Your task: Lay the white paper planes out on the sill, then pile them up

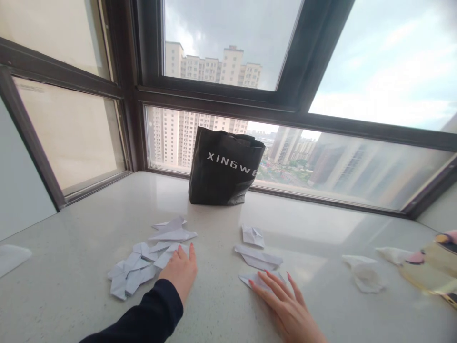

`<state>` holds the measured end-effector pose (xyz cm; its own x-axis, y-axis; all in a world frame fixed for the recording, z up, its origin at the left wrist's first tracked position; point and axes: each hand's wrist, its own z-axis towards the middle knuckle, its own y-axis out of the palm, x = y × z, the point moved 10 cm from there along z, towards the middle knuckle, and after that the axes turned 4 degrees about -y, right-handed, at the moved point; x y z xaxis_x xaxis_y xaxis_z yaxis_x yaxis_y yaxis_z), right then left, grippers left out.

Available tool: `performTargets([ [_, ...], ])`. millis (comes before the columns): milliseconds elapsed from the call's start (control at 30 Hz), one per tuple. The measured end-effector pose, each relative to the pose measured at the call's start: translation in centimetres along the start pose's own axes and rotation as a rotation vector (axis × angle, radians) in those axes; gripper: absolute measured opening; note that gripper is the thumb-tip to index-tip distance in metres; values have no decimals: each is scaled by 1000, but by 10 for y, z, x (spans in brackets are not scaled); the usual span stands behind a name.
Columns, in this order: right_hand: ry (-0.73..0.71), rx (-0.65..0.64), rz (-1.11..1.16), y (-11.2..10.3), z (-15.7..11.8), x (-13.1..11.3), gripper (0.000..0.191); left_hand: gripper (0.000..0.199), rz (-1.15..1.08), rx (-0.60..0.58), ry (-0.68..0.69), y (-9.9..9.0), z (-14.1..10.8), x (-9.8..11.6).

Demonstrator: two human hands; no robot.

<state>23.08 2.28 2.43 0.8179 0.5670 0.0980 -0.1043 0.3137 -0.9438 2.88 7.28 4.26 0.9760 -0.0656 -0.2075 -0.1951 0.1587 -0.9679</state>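
Note:
My left hand (182,271) rests its fingertips on a folded white paper piece (164,258) at the right edge of a loose paper pile. Its index finger is stretched out, a little apart from the others; the thumb is hidden. Left of it lie several folded papers (133,270), overlapping. Just beyond is a paper plane (174,230). My right hand (285,302) spreads its fingers over another pointed folded paper (249,278), partly covering it. Behind that lie a long folded paper (259,257) and a squarish folded one (253,236).
A black bag (223,171) with white lettering stands upright by the window. On the right are a crumpled white tissue (364,274) and a blurred yellowish thing (430,267). A white item (12,258) lies at the far left of the pale counter (214,309).

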Motion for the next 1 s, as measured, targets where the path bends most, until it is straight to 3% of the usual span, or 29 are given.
performTargets([
  [100,122,148,158,-27,6,4,54,43,-56,316,279,-54,-23,40],
  [200,275,96,604,-28,19,4,35,38,-164,663,536,-96,-58,75],
  [267,377,28,959,-18,30,-2,37,37,-223,805,633,-107,-74,89],
  [333,485,11,1257,-12,39,-6,42,37,-260,864,649,-107,-77,94],
  [500,676,36,1581,-3,51,0,40,37,-305,889,655,-96,-69,93],
  [700,632,21,1438,4,66,26,35,33,-307,794,734,-80,-69,102],
  [767,635,44,1346,2,70,48,35,32,-349,783,773,-78,-73,106],
  [867,711,189,1216,-7,71,98,33,28,-434,738,911,-70,-83,118],
  [933,781,295,1114,-11,69,131,34,25,-489,610,1036,-55,-89,134],
  [1000,827,325,1004,-8,67,153,36,28,-580,392,1184,-34,-95,151],
])
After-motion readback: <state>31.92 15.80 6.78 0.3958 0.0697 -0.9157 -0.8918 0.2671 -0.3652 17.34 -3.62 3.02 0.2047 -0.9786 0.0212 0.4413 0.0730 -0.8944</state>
